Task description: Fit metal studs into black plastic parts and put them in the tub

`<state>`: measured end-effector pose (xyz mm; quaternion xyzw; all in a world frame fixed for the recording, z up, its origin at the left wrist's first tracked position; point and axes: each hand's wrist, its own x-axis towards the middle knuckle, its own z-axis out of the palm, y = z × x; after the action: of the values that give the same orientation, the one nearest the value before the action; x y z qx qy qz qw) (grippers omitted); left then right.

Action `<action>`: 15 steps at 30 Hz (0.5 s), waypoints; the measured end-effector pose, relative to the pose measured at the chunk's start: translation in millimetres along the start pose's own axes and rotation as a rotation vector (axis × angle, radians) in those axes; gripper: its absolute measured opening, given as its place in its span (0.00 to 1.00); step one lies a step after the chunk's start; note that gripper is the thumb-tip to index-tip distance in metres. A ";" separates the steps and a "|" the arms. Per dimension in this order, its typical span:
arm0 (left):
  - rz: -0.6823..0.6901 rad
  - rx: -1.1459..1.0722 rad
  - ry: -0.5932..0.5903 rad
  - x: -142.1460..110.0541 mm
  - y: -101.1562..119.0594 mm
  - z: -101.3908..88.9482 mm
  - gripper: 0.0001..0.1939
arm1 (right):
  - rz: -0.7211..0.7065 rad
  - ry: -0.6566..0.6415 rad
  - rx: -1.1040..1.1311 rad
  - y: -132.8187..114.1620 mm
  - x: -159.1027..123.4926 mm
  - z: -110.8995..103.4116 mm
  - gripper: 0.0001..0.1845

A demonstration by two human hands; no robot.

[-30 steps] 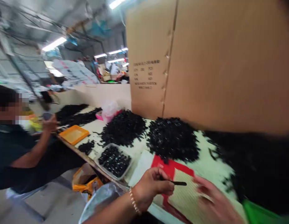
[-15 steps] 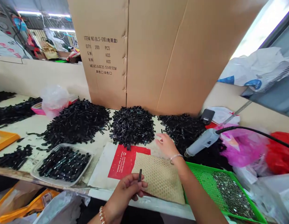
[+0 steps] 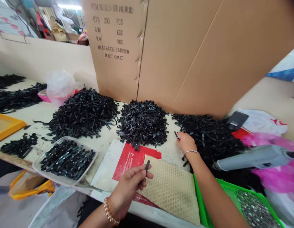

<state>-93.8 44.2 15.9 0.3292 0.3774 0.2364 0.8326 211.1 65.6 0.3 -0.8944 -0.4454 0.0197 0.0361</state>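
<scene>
My left hand [image 3: 128, 190] is shut on a small black strip [image 3: 147, 166], holding it upright above a beige honeycomb mat [image 3: 169, 190]. The mat lies on a red-and-white printed sheet [image 3: 134, 161]. My right hand [image 3: 186, 142] rests at the edge of a heap of black strips [image 3: 208, 142], its fingertips at a loose strip [image 3: 176, 135]. I cannot tell whether those fingers grip it. A second black heap [image 3: 142, 123] lies just left of that hand.
A large cardboard carton [image 3: 184, 53] stands behind the heaps. A grey glue gun [image 3: 251, 158] lies on pink plastic at right, above a green tray of silver studs [image 3: 251, 207]. A clear tub of black strips [image 3: 66, 160] and an orange tray [image 3: 4, 126] sit left.
The view has swung from the bench's left towards the carton and tilted down. My right hand has moved from above the mat to the heap's edge. My left hand has turned its strip upright.
</scene>
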 end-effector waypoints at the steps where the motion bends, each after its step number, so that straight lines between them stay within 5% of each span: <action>1: 0.000 -0.005 -0.006 1.4 0.3 0.2 0.22 | 0.000 0.018 0.005 1.0 -6.9 -4.3 0.18; 4: 0.008 -0.023 -0.001 0.9 1.5 1.6 0.21 | -0.080 0.105 0.240 -3.2 -48.1 -15.9 0.16; 8: 0.022 0.001 0.009 -7.4 2.6 5.2 0.19 | -0.403 0.065 0.835 -29.9 -137.8 -24.9 0.12; 11: 0.010 0.040 -0.018 -15.7 0.2 8.0 0.17 | -0.518 0.126 0.863 -53.8 -194.4 -28.4 0.10; 15: 0.034 0.078 -0.087 -27.0 -3.7 9.9 0.13 | -0.550 0.206 0.756 -68.5 -223.1 -28.9 0.12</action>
<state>-101.9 20.7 30.9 0.3778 0.3443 0.2211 0.8306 24.2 -72.8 35.5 -0.6648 -0.6214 0.0812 0.4066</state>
